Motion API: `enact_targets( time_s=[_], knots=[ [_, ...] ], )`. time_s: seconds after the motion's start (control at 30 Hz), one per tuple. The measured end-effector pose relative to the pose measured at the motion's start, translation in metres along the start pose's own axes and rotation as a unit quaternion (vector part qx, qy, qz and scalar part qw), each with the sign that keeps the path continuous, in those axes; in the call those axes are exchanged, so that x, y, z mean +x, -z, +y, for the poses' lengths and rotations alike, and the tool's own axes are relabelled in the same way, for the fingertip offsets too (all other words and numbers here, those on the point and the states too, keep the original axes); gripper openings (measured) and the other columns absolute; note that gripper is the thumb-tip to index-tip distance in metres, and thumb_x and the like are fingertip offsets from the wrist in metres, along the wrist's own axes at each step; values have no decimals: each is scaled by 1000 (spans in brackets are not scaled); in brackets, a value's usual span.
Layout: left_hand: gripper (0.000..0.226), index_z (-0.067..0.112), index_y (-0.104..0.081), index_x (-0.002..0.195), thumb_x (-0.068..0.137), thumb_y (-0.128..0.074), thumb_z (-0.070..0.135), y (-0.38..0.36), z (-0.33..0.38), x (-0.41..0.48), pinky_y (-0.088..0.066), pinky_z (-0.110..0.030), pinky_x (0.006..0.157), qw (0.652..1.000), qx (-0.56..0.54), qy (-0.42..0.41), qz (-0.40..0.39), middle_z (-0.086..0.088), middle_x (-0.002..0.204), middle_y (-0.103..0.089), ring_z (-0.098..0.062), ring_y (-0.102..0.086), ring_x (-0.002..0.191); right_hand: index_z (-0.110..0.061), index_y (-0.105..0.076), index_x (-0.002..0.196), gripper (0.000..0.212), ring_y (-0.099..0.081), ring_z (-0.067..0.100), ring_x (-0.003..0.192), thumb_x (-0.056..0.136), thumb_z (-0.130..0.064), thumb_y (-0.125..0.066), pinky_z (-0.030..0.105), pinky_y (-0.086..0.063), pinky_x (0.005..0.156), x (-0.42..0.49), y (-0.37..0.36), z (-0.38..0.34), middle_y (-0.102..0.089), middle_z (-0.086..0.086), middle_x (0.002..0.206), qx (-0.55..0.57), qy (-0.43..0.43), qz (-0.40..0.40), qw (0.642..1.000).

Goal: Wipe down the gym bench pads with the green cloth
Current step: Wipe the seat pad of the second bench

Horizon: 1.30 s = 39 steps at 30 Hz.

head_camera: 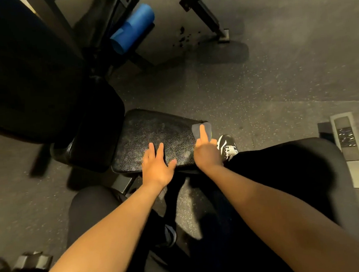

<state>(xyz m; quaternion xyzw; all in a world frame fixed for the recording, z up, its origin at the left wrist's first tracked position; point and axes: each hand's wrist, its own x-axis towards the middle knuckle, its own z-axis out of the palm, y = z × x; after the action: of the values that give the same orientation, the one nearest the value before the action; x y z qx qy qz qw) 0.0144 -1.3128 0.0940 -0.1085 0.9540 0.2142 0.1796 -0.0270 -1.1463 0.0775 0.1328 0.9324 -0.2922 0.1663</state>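
Gym floor, with weight equipment standing all around.

Dark rubber flooring [277,74] flecked with pale specks is spreading across the whole frame. A black padded seat pad [152,135] is sitting at centre, a larger black back pad [30,83] is looming at upper left, a blue foam roller [131,29] is hanging off black steel framing [207,15] along the top, and a steel footplate [346,140] with textured black strips is lying at the right edge.
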Motion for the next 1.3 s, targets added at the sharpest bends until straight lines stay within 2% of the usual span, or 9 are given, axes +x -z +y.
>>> enact_targets(
  time_s=[0.1, 0.27, 0.4, 0.57, 0.7, 0.83, 0.97, 1.13, 1.3],
  knots=[
    [73, 22, -18, 160, 100, -52, 47, -4, -2, -9, -10, -42, 124, 1000, -1, -20, 12, -10, 168, -2, -29, -2, 154, -40, -5, 157, 59, -58, 40, 103, 106, -29, -31, 39, -41, 80, -28, 0, -1, -43, 25, 137, 8, -22, -2, 1000],
    [55, 21, -31, 156, 105, -44, 35, -8, -12, -40, -15, -41, 120, 999, -9, -27, 31, -9, 166, -16, -35, -16, 146, -29, -17, 157, 55, -60, 32, 86, 104, -24, -32, 33, -42, 67, -70, -14, 6, -63, 14, 123, -162, 54, 0, 985],
    [41, 22, -50, 144, 106, -40, 32, -6, -21, -64, -27, -33, 109, 984, -154, 51, 67, -10, 147, -41, -33, -39, 129, -29, -48, 120, 25, -61, 41, 105, 104, -37, -31, 45, -48, 85, -117, -48, -28, -66, 20, 112, 3, 122, -102, 987],
    [45, 32, -45, 143, 103, -37, 53, 0, -51, -72, -52, -40, 93, 857, -476, 196, -13, -6, 129, -63, -23, -61, 111, -28, -43, 143, 42, -49, 31, 125, 101, -21, -44, 38, -41, 102, -118, -70, -55, -47, 10, 136, 89, 227, -200, 949],
    [32, 39, -56, 125, 102, -42, 56, 8, -68, -67, -53, -31, 72, 720, -646, 253, -20, 4, 112, -72, -14, -68, 102, -53, 4, 152, 81, -45, 28, 134, 95, -22, -46, 46, -31, 115, -113, -63, -88, -40, 7, 154, 37, 238, -303, 922],
    [40, 8, -55, 124, 95, -54, 35, 1, -96, -36, -53, -46, 84, 761, -576, 258, 151, -20, 116, -67, -39, -65, 109, -46, -5, 155, 82, -57, 22, 115, 95, -22, -55, 34, -42, 99, -101, -59, -111, -37, 6, 154, 78, 294, -293, 907],
    [37, 8, -43, 139, 103, -49, 17, 13, -97, -17, -38, -26, 86, 718, -537, 312, 313, -13, 131, -51, -23, -52, 110, -30, -36, 148, 64, -55, 27, 113, 90, -17, -58, 41, -48, 93, -75, -63, -111, -35, 2, 145, 11, 331, -117, 936],
    [47, 19, -24, 145, 104, -47, 23, 3, -66, 6, -40, -33, 84, 678, -625, 296, 248, -18, 133, -43, -28, -50, 107, -11, -53, 137, 52, -44, 31, 129, 85, -8, -58, 42, -40, 107, -50, -66, -82, -45, 10, 142, -104, 319, -54, 941],
    [54, 22, -21, 151, 104, -47, 19, -2, -48, 8, -37, -40, 104, 767, -532, 288, 212, -29, 159, -15, -43, -37, 137, -14, -56, 136, 52, -36, 23, 140, 86, 1, -51, 37, -34, 116, -49, -59, -71, -42, 4, 150, -71, 320, -84, 941]
  ],
)
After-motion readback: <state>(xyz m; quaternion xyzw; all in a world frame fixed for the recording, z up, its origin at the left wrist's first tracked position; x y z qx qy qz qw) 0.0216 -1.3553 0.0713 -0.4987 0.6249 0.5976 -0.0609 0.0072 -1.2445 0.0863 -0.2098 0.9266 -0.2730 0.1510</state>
